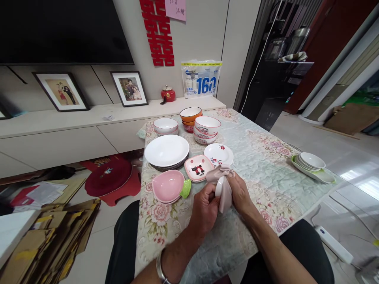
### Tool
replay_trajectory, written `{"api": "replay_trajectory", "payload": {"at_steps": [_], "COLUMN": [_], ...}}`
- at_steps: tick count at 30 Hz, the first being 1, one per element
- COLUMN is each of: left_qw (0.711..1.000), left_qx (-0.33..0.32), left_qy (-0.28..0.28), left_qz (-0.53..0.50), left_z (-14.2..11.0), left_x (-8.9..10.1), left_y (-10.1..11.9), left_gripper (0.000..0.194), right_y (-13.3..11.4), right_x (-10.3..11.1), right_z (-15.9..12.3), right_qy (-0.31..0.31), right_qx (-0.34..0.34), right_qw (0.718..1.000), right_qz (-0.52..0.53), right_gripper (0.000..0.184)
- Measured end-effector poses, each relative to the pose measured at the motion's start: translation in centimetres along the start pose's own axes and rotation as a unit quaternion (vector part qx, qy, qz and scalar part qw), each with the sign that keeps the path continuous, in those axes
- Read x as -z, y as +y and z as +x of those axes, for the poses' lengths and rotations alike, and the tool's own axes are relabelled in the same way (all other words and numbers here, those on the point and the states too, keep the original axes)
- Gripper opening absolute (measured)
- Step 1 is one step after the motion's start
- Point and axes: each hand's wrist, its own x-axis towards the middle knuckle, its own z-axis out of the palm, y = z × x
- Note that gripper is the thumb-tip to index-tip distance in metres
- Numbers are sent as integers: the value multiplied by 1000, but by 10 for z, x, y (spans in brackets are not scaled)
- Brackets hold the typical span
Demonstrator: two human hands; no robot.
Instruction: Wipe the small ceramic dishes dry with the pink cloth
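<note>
Above the near part of the table, my left hand (205, 208) pinches a small white dish (219, 187) held on edge. My right hand (239, 192) grips a pale pink cloth (226, 197) that wraps around the dish's far side, so most of the dish is hidden. Just beyond my hands lie a square pink cat-patterned dish (194, 163) and white plates with red flowers (225, 153). Pink peach-shaped dishes (168, 185) with a green leaf handle are stacked to the left. Behind them is a stack of large white plates (167, 150).
At the back stand white bowls (166, 125), orange bowls (191, 114) and red-rimmed bowls (207, 125). Small white bowls (312, 161) sit on a green-edged tray (322, 176) at the right edge of the flowered tablecloth (260, 157). A red stool (111, 177) and flattened cardboard (53, 236) are left.
</note>
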Motion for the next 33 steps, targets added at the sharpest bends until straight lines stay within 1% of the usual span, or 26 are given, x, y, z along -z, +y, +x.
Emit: {"api": "replay_trajectory", "payload": {"at_steps": [2,5,7,9,11,13,15,17,19,21,22,24,25,26,28,30,31,33], "left_qw": [999,991,980,973,981,996,999,996,995,997,999,998,995,992,983,976,975,975], "left_qx": [17,61,105,125,100,53,16,-11,-28,-27,-18,12,28,42,57,63,64,65], "left_qy": [-12,-23,-19,-17,-25,-20,1,9,-7,-29,-38,-43,-34,-19,18,35,34,30], "left_qz": [-37,-115,-167,-194,-162,-71,32,90,93,59,29,-44,-84,-121,-175,-203,-208,-212], "left_z": [1,2,3,3,3,2,1,-1,-3,-5,-5,-4,-3,-1,1,2,3,3], "left_x": [-2,-2,0,3,5,6,6,5,2,-1,-2,-4,-4,-3,-2,0,0,0], "left_y": [3,6,7,7,5,2,-1,-2,0,4,5,6,5,4,0,-3,-4,-4], "left_gripper": [18,29,32,34,29,17,6,4,4,4,5,13,17,21,28,33,34,34], "right_y": [1,4,6,7,5,1,-2,-4,-4,-1,1,4,5,6,6,6,6,5], "right_x": [1,4,7,8,7,5,2,3,6,11,13,15,14,12,6,2,1,2], "right_z": [3,6,5,3,0,-2,-3,-3,0,3,4,4,4,3,0,-3,-3,-3], "right_qy": [30,34,29,21,-5,-38,-65,-68,-43,-16,-6,5,5,1,-26,-64,-74,-78], "right_qx": [-26,-45,-24,17,69,115,137,122,74,6,-26,-59,-52,-29,41,98,111,104], "right_qw": [999,998,999,997,987,976,970,976,990,999,1000,998,998,1000,998,991,989,989], "right_qz": [10,10,-17,-77,-142,-183,-192,-168,-110,-32,1,32,27,11,-31,-63,-70,-72], "right_gripper": [39,38,35,31,27,23,22,23,27,30,32,38,40,42,42,44,44,42]}}
